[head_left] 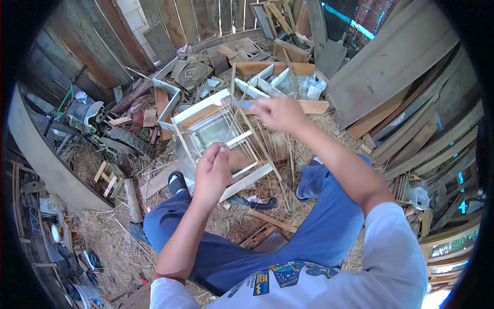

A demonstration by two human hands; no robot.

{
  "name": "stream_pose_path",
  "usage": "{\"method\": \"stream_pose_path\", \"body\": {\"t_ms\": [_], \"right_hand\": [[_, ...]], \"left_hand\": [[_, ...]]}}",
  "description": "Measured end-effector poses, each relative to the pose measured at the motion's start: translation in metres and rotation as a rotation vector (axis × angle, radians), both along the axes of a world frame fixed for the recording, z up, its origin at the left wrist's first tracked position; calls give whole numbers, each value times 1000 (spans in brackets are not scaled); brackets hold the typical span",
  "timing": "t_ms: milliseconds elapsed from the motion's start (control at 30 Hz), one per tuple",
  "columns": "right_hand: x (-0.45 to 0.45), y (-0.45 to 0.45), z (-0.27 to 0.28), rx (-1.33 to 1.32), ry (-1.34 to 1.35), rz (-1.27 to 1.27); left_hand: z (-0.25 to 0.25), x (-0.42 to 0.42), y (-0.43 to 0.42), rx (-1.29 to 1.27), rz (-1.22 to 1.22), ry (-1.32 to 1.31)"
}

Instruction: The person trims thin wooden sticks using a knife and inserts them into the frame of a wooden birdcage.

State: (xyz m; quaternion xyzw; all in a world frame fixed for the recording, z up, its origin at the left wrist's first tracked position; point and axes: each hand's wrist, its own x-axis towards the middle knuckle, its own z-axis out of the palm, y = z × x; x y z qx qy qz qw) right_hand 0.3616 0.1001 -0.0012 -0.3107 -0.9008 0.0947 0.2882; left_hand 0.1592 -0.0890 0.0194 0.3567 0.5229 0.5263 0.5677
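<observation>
My left hand (213, 167) is closed, thumb on top, around a thin pale strip (230, 138) that rises from the fist; how far it runs is hard to make out. My right hand (280, 114), smeared by motion, grips a tool with a blue part (247, 104) and a pale end; its exact kind is blurred. Behind both hands stands a small white-and-brown wooden frame (200, 112) with thin slats across its right side. The left fist overlaps its lower left part in the view. Whether either hand touches the frame, I cannot tell.
My legs (329, 206) are spread either side of the frame. Beyond it lie a wooden box with white dividers (275, 69) and piled scrap boards. A large board (391, 67) leans at right, a curved panel (51, 154) at left. Straw (123, 237) covers the ground.
</observation>
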Motion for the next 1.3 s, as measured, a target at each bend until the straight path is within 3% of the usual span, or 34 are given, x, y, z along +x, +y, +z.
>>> {"method": "stream_pose_path", "body": {"t_ms": [67,167,267,333,400,533,633,767,867,1000,1133,1200,1300], "right_hand": [[12,39,-2,-219,-38,-344],[25,36,9,-155,18,-394],[10,5,14,-319,241,-390],[6,12,-11,-326,377,-350],[5,22,-20,-859,630,-339],[1,8,-12,-1002,798,-200],[-7,-9,-6,-479,481,-154],[-9,-26,17,-419,221,-165],[-12,-33,17,-192,224,-15],[-15,-44,22,-110,24,20],[-16,-35,26,-137,45,-29],[-18,-37,26,39,30,41],[-19,-41,27,16,-5,69]], "left_hand": [[1,1,2,-33,23,-56],[-8,4,2,55,11,48],[-9,-1,3,41,-19,-32],[-2,-1,3,44,-47,-175],[3,0,3,39,-80,-205],[2,-1,2,17,-148,-228],[-9,0,6,15,-134,-226],[-3,0,5,-93,-126,-217],[-4,-2,6,-72,-131,-135],[-8,2,8,36,-111,-22],[-9,-1,9,42,-82,-25],[-15,1,10,94,-71,-11],[-11,-1,11,129,-50,25]]}}
